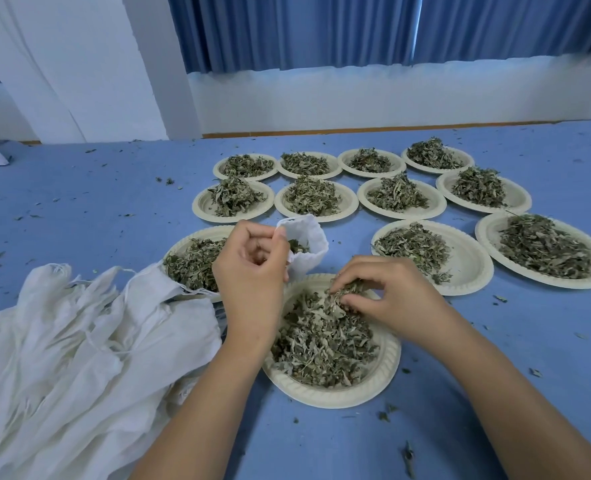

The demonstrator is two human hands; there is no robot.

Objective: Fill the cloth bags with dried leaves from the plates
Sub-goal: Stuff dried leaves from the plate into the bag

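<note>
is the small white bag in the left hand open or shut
Open. The left hand pinches the cloth bag by its rim, its mouth gapes and some dried leaves show inside. How full, cannot tell.

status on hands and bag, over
Left grip pinches rim of small white cloth bag, mouth open. Right grip pinching dried green leaves on nearest cream paper plate. Heap of spare white cloth bags at left, not blocking.

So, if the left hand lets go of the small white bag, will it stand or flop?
Likely flop: the cloth bag sags from the left hand pinching its rim. Probably very light, holding few leaves; a nudge might tip it.
</note>
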